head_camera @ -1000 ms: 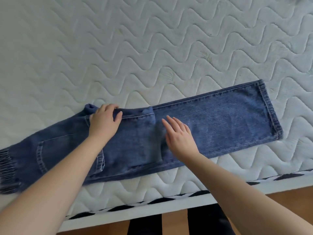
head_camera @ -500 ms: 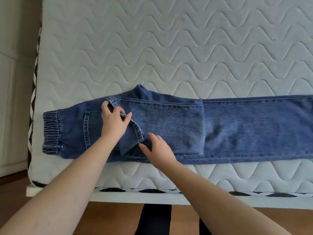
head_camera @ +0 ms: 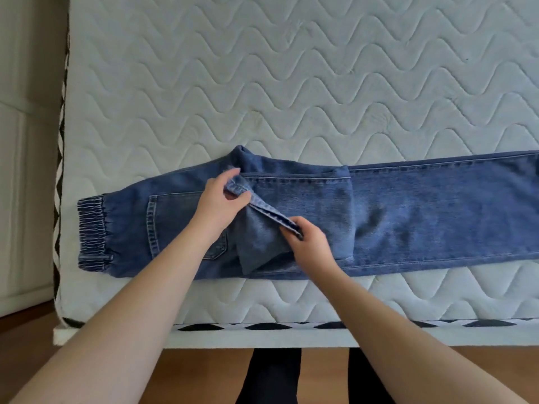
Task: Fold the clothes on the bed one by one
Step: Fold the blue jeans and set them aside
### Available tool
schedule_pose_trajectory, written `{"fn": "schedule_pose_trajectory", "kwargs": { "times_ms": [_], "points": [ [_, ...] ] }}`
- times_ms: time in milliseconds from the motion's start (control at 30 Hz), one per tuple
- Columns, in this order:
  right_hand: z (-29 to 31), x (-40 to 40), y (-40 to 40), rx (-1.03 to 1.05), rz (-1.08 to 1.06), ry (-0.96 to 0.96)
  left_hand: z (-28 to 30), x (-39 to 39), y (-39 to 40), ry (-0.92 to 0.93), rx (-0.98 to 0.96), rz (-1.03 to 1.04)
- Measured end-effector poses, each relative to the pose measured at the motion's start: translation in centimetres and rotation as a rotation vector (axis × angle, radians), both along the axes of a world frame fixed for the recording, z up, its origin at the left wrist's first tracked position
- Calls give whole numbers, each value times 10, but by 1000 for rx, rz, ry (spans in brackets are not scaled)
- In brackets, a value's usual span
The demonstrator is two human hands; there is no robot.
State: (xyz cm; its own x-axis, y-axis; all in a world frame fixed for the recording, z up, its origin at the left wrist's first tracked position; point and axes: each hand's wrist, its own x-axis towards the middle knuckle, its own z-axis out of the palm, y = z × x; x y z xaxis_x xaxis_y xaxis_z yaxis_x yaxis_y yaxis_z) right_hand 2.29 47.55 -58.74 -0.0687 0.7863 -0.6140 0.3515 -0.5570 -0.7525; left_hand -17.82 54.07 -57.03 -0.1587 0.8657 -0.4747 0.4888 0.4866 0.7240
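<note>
Blue jeans (head_camera: pixel 408 211) lie flat along the near edge of a quilted white mattress (head_camera: pixel 291 83), elastic waistband (head_camera: pixel 92 233) to the left and one leg hem doubled back over the seat. The left hand (head_camera: pixel 220 199) pinches that hem's far end and the right hand (head_camera: pixel 309 243) pinches its near end, lifting it. Wooden floor (head_camera: pixel 180 374) shows below.

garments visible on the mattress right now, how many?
1. A pair of blue jeans lies across the near edge of the mattress, its hem pinched by the left hand and right hand. Others may be out of frame.
</note>
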Motion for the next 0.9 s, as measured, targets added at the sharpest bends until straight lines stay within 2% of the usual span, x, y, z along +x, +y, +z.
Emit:
{"fn": "schedule_pose_trajectory", "kwargs": {
  "times_ms": [67,233,400,500,600,767,900],
  "points": [
    [1,40,3,10,-63,-5,1,25,7,10,8,-132],
    [4,123,1,48,-113,17,3,81,24,277,115,-618],
    [5,188,2,96,-210,35,11,168,54,535,404,-766],
    [6,236,3,122,-301,-12,16,227,75,616,485,-796],
    [8,292,3,116,-383,-65,16,291,93,562,530,-921],
    [2,378,1,98,-508,-123,18,398,135,378,291,-1173],
    [-7,433,0,63,-621,-130,16,471,169,284,211,-1187]
  ]
}}
